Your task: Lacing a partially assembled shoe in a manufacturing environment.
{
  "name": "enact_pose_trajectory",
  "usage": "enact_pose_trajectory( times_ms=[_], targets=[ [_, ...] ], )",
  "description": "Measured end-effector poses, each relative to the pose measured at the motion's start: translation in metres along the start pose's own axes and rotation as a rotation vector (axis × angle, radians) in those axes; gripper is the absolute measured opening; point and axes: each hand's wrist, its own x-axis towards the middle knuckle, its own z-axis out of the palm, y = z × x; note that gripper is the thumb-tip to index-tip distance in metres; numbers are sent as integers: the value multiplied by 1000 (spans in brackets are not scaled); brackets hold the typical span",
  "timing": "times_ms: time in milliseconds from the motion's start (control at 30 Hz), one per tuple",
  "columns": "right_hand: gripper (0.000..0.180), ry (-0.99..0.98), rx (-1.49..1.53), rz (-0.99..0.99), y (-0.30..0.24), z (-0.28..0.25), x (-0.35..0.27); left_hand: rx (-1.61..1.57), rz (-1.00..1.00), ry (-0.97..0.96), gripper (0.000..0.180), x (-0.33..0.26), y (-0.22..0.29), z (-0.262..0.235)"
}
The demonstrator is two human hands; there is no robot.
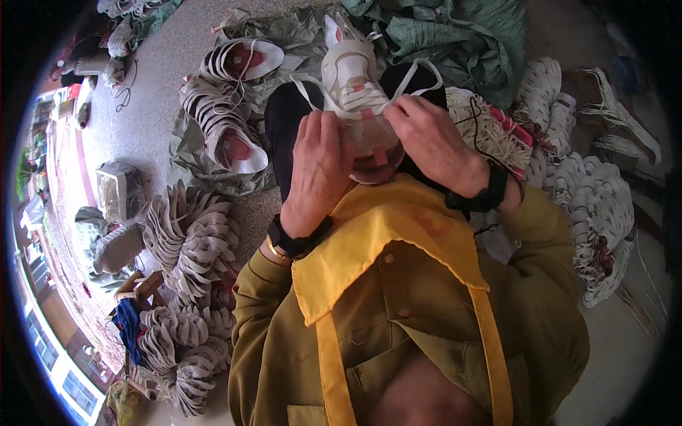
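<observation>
Both hands, left hand (320, 167) and right hand (430, 142), gripped the white mesh shoe upper (355, 89) above the lap, pulling its white lace (419, 71); uneven tension risked slipping an eyelet.

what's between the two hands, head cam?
The white shoe upper sits between left hand and right hand; both grip its near end, in the head view.

The person wears an olive-green jacket (540, 298) with long sleeves, small round buttons down the front and a chest pocket. Over it hangs a bright yellow apron (383, 241) with two long yellow straps (497, 355) running down. Each wrist has a black band, and a thin gold bangle (273, 250) sits just below the band (295, 240) on the left wrist.
</observation>
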Motion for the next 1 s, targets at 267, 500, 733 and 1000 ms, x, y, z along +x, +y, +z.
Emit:
enact_pose_trajectory(
  times_ms=[267,500,733,1000],
  targets=[
    [12,167,6,-128,12,8,8,-130,-96,-34,21,-3,-5,2],
    [11,96,729,121,-26,-10,6,-228,-179,3,17,-6,-5,3],
    [13,162,400,79,-27,32,27,-322,-242,-23,16,-3,-8,-1],
    [5,158,474,18,-19,2,25,-365,-318,30,17,-4,-4,-1]
  ],
)
